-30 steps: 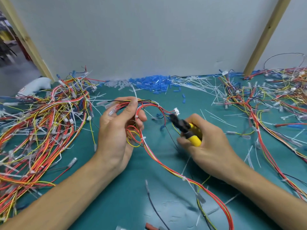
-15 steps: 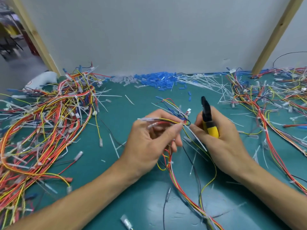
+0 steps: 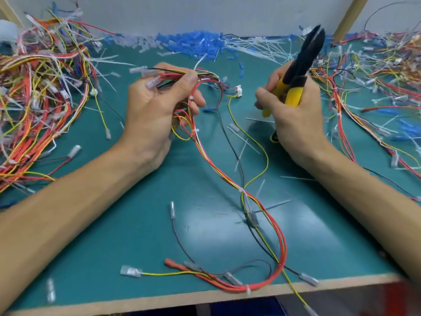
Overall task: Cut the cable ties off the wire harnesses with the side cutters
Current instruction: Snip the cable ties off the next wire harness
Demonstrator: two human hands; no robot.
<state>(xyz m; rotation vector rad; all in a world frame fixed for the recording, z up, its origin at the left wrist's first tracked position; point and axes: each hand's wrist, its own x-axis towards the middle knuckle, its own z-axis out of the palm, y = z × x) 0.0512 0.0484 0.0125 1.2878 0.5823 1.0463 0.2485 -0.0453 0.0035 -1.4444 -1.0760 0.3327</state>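
The wire harness (image 3: 215, 166), a bundle of red, yellow, white and black wires, lies partly on the desk (image 3: 136, 236) and is partly lifted. Its upper end is gathered in the left hand (image 3: 157, 106), whose thumb and fingers curl round the wires. Clear sleeved terminals (image 3: 139, 70) stick out past the thumb. From that grip the harness runs down toward the desk's near edge, loops round and ends in more sleeved terminals. A white cable tie (image 3: 242, 190) binds the harness about halfway along. Another tie (image 3: 248, 289) sits on the loop by the desk edge, and smaller ones show close under the left hand. A short branch of the harness ends in a white connector (image 3: 238, 90), hanging between the two hands.

To the right of the harness, clear of its wires, the right hand (image 3: 293, 115) grips the yellow handles of the side cutters (image 3: 303, 58). Their black head points up and away, tilted to the right. It is blurred, so I cannot tell how far the jaws stand apart.

Left of the harness is a big tangled pile of harnesses (image 3: 34, 99), and a second pile (image 3: 376, 87) lies to its right, beyond the cutters. Behind the harness, against the grey wall (image 3: 205, 12), is a heap of blue sleeves (image 3: 196, 42) with loose white tie offcuts (image 3: 257, 47) beside it. More offcuts are scattered on the desk around the harness.
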